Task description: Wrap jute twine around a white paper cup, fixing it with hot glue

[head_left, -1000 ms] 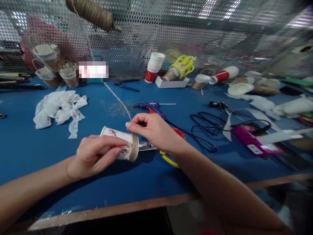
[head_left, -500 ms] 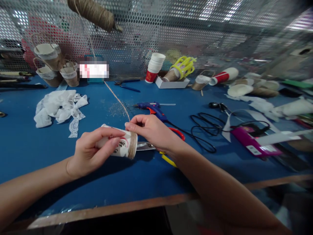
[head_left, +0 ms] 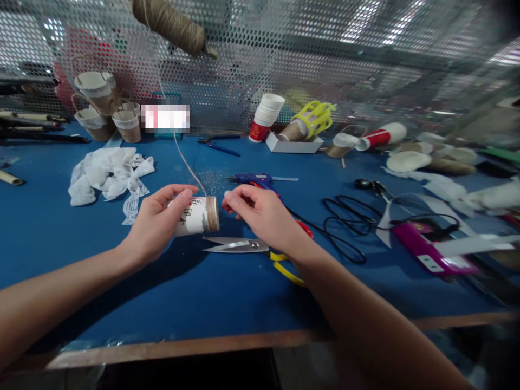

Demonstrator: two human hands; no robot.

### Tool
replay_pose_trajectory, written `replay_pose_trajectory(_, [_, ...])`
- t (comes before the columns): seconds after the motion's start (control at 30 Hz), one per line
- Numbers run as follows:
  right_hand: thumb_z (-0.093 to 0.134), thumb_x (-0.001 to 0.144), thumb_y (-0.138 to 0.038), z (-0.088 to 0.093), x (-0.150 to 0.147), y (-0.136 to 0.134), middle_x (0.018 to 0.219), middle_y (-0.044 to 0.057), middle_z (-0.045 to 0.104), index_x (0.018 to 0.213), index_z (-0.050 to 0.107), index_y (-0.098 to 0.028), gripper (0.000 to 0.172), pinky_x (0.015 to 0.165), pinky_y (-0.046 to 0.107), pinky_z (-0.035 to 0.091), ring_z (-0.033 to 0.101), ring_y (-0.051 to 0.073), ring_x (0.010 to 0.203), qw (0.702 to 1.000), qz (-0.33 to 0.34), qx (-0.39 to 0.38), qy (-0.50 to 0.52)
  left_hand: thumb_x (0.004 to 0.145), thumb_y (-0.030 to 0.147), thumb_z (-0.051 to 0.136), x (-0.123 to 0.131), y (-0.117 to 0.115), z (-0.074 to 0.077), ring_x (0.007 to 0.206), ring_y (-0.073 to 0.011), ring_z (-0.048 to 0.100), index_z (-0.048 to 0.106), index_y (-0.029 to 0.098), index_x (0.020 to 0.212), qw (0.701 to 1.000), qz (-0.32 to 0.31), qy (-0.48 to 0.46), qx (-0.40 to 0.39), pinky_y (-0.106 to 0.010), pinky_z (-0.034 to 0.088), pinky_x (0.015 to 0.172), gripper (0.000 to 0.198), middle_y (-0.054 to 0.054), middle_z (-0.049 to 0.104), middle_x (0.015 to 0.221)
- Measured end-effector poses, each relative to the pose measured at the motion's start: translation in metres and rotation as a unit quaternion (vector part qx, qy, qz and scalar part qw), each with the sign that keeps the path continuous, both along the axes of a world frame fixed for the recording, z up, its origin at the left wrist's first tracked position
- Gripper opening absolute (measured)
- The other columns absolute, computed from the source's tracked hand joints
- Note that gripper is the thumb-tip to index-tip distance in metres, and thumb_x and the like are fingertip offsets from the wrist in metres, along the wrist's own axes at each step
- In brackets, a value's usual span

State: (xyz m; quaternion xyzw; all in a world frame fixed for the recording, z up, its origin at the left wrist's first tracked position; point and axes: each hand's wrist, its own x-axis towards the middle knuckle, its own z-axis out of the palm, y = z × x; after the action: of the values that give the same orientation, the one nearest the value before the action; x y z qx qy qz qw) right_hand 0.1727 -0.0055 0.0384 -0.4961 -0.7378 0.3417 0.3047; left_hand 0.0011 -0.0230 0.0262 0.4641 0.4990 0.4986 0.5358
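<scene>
My left hand (head_left: 160, 214) is closed around a white paper cup (head_left: 190, 219) with dark lettering, held on its side above the table. Brown twine (head_left: 213, 213) wraps the cup's right-hand end. From there a loose strand (head_left: 187, 165) runs up toward the large twine spool (head_left: 173, 30) on the mesh wall. Just right of the cup, apart from the strand, my right hand (head_left: 260, 214) has thumb and fingers curled together with nothing visible in them. Scissors (head_left: 239, 246) with yellow and red handles lie spread under and beside my right hand, the handles partly covered.
A blue glue gun (head_left: 254, 179) lies behind my right hand, with its black cord (head_left: 345, 227) near a purple power strip (head_left: 430, 249). White lace (head_left: 105, 173) is heaped at left. Twine-covered cups (head_left: 95, 122), stacked paper cups (head_left: 266, 116) and a white box (head_left: 294, 143) line the back.
My right hand has come off the twine strand and moved right of the cup. The cup has turned and lifted away from the scissors, whose blades now show fully; the strand hangs slacker.
</scene>
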Motion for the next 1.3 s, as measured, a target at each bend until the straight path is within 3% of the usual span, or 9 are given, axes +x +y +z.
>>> replay_pose_trajectory(0.2, [0.058,0.073,-0.037,0.004,-0.007,-0.012,0.072,0.0,0.056,0.077,0.053,-0.016,0.023,0.058,0.023,0.04,0.049,0.01,0.063,0.996,0.065,-0.051,0.03,0.076,0.034,0.055,0.0,0.003,0.003,0.05,-0.0075,0.048,0.058,0.011,0.091,0.999,-0.006,0.019,-0.025,-0.016,0.037,0.043,0.028,0.0,0.056,0.065])
replay_pose_trajectory(0.53, [0.059,0.072,-0.028,0.0,-0.008,-0.01,0.064,-0.004,0.048,0.068,0.047,-0.016,0.017,0.052,0.021,0.035,0.042,0.007,0.056,0.992,0.061,-0.097,0.06,0.079,0.041,0.051,-0.006,0.003,-0.013,0.058,-0.0108,0.052,0.057,0.015,0.098,0.994,-0.04,0.085,0.059,-0.02,0.041,0.051,0.033,-0.003,0.059,0.073])
replay_pose_trajectory(0.77, [0.057,0.074,-0.03,0.0,-0.004,-0.006,0.066,-0.003,0.048,0.071,0.048,-0.016,0.017,0.053,0.022,0.035,0.043,0.008,0.059,0.982,0.07,-0.141,0.106,0.082,0.035,0.049,-0.009,0.0,-0.009,0.057,-0.0096,0.05,0.054,0.016,0.105,0.975,-0.051,0.163,0.142,-0.019,0.041,0.052,0.031,-0.002,0.059,0.073])
replay_pose_trajectory(0.87, [0.057,0.074,-0.028,0.002,-0.001,-0.005,0.065,-0.004,0.047,0.07,0.048,-0.016,0.015,0.055,0.022,0.035,0.042,0.007,0.058,0.989,0.075,-0.092,0.087,0.078,0.033,0.055,-0.009,0.003,-0.006,0.056,-0.0083,0.049,0.051,0.018,0.109,0.985,-0.047,0.104,0.129,-0.018,0.041,0.052,0.035,0.0,0.057,0.072])
replay_pose_trajectory(1.0, [0.056,0.075,-0.023,0.005,0.0,-0.006,0.072,-0.002,0.051,0.07,0.049,-0.017,0.01,0.063,0.023,0.038,0.047,0.009,0.065,0.994,0.104,0.028,0.019,0.078,0.036,0.054,-0.013,0.014,-0.004,0.054,-0.0099,0.053,0.05,0.018,0.109,0.995,-0.07,-0.072,0.018,-0.019,0.044,0.049,0.036,0.0,0.057,0.069])
replay_pose_trajectory(1.1, [0.058,0.074,-0.02,0.006,0.0,-0.007,0.074,-0.001,0.052,0.068,0.05,-0.017,0.01,0.068,0.025,0.039,0.048,0.01,0.07,0.988,0.125,0.084,-0.035,0.076,0.033,0.058,-0.015,0.019,-0.005,0.051,-0.0084,0.053,0.053,0.017,0.104,0.988,-0.118,-0.096,-0.019,-0.017,0.043,0.046,0.033,0.0,0.059,0.068])
replay_pose_trajectory(1.23, [0.059,0.073,-0.027,0.006,0.001,-0.005,0.077,0.0,0.057,0.075,0.054,-0.017,0.012,0.067,0.027,0.041,0.052,0.012,0.07,0.993,0.115,-0.012,-0.04,0.075,0.027,0.06,-0.014,0.016,-0.009,0.056,-0.0075,0.055,0.055,0.016,0.1,0.989,-0.131,-0.069,0.013,-0.016,0.044,0.051,0.028,0.0,0.06,0.072])
replay_pose_trajectory(1.3, [0.057,0.074,-0.035,0.006,0.002,-0.003,0.074,0.001,0.058,0.077,0.054,-0.016,0.019,0.062,0.026,0.042,0.053,0.012,0.066,0.996,0.072,-0.041,-0.011,0.076,0.027,0.058,-0.013,0.014,-0.01,0.058,-0.0073,0.055,0.054,0.016,0.101,0.989,-0.135,-0.035,0.043,-0.016,0.044,0.054,0.027,0.001,0.06,0.073])
